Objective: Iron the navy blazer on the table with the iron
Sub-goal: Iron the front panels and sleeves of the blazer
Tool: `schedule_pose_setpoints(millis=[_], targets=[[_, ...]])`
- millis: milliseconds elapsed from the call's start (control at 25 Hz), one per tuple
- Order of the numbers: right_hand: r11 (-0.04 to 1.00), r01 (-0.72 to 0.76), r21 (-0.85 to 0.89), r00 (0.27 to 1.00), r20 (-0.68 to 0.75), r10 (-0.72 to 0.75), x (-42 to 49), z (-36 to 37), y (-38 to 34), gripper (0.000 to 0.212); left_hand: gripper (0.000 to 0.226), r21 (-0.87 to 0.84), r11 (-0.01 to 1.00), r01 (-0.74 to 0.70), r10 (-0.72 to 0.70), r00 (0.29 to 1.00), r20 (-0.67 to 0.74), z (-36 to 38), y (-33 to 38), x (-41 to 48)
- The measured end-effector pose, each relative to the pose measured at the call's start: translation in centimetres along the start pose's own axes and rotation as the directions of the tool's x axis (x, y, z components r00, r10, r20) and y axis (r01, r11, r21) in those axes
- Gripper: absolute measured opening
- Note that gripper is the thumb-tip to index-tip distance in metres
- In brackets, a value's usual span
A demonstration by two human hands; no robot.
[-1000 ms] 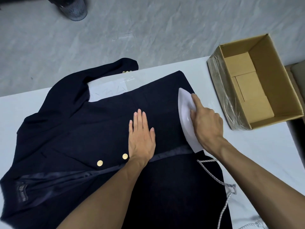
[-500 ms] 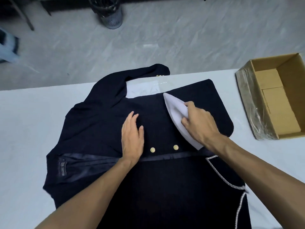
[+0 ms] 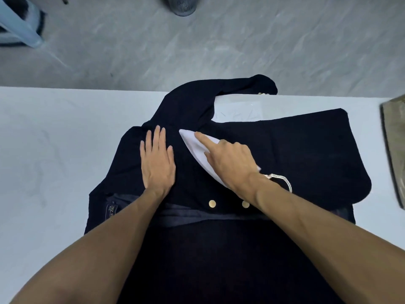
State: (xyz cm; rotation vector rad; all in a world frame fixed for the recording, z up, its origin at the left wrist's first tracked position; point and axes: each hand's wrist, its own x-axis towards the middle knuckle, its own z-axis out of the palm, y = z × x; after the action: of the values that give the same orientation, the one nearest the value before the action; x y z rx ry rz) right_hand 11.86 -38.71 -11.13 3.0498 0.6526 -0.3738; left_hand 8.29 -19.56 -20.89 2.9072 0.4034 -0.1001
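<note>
Right hand (image 3: 230,157): grip closing around the white iron (image 3: 198,150), forefinger stretching along its top toward the pointed nose, remaining fingers curling over the body, wrist angling in from lower right. Left hand (image 3: 157,161): lying flat and palm-down on the cloth just beside the iron's left edge, fingers extended and close together, clasping nothing, forearm entering from lower left. Iron: resting sole-down on the navy blazer (image 3: 285,154), nose pointing up and to the left, toward the shoulder area. Navy blazer: lying spread open on the white bench (image 3: 54,150), occupying its middle and running off the bottom edge of the view; one sleeve (image 3: 219,91) curving along the far edge of the bench, showing small gold cuff buttons at its end. Two gold buttons (image 3: 212,203) sitting near the right wrist, the second one partly covered by the forearm. Braided cord (image 3: 282,181): looping out from behind the right wrist, its onward run hidden by the arm. Lining and a woven label (image 3: 111,210) showing at the left front edge; label lettering too small to read. Plastic-wrapped cardboard box (image 3: 394,150): cut off at the right border, standing on the bench beside the blazer's hem. Mesh bin (image 3: 182,5) and a pale blue frame (image 3: 19,25) standing on the grey floor beyond the bench, both cropped.
</note>
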Motion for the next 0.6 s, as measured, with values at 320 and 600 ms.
schedule_pose_setpoints(millis=[320,600], targets=[[0.993,0.042,0.109,0.993,0.102,-0.054,0.9,-0.8,-0.2,0.05,0.049,-0.108,0.994,-0.015,0.012,1.0,-0.027,-0.3,0.2,-0.5],[0.996,0.063,0.066,0.987,0.142,-0.072,1.3,-0.8,-1.7,0.056,0.052,-0.079,0.997,0.026,-0.025,1.0,0.017,-0.2,-0.1,-0.2]])
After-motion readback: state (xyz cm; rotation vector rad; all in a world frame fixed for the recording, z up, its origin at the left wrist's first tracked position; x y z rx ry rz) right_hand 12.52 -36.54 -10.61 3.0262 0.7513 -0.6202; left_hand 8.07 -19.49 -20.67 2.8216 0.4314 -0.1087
